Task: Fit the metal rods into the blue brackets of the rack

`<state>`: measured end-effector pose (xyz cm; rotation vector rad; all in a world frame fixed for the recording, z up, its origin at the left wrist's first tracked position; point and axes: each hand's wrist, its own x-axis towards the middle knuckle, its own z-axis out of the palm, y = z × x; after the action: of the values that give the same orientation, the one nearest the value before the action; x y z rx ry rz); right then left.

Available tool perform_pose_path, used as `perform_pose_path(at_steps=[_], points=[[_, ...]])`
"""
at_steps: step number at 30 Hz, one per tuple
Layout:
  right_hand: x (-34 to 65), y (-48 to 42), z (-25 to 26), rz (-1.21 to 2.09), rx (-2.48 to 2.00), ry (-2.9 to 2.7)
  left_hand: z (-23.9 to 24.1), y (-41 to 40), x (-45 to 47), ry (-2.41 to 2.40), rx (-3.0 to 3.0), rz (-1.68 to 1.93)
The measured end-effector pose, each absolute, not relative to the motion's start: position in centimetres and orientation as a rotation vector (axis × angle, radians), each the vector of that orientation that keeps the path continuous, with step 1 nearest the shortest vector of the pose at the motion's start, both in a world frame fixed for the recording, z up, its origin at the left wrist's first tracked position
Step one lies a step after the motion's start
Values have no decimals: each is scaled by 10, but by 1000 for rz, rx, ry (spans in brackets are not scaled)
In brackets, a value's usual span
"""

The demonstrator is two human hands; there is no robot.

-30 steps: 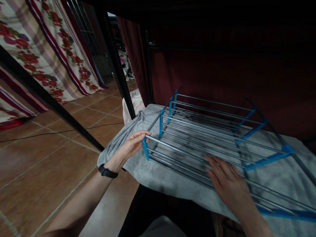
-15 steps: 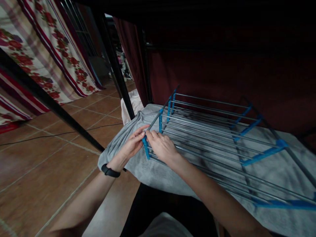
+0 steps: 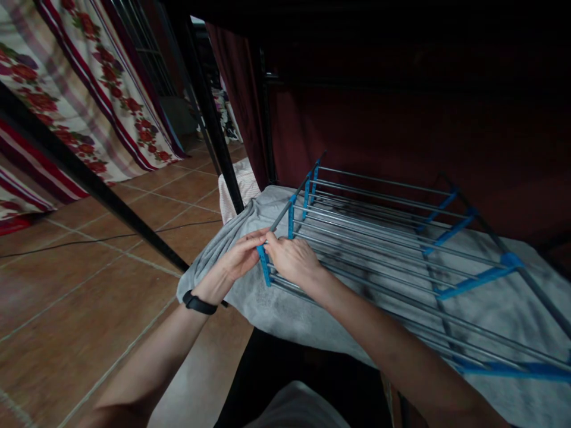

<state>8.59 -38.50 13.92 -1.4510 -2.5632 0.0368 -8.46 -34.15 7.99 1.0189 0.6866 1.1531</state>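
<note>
A drying rack [image 3: 383, 228] of thin metal rods and blue plastic brackets lies across a grey blanket [image 3: 276, 321]. My left hand [image 3: 241, 257], with a black band on the wrist, grips the end of the rack's side tube at its near left corner, from the outer side. Right beside it, my right hand [image 3: 292, 255] pinches the same spot, knuckles up, above the corner's blue bracket [image 3: 264, 267]. The fingertips of both hands meet there, and they hide the joint between tube and bracket.
Black metal posts [image 3: 218, 142] and a slanting black bar [image 3: 111, 208] frame the bed on the left. Dark red cloth [image 3: 379, 142] hangs behind the rack. Floral curtains [image 3: 111, 89] hang over the tiled floor [image 3: 111, 297], where a thin cable [image 3: 111, 239] runs.
Both hands stay at the same corner of the rack. My left fingers have closed in a little around the tube, and my right hand's grip has shifted slightly.
</note>
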Motion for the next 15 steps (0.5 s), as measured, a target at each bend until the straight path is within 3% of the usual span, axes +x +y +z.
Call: perform_pose_path(at_steps=[8,15], points=[[87,-385,128,87,-1420,-2519,85,-332,-87,699,1040,1006],[88,-384,126,135,-1431,-2501,78,-335,-85,724,987,1092]])
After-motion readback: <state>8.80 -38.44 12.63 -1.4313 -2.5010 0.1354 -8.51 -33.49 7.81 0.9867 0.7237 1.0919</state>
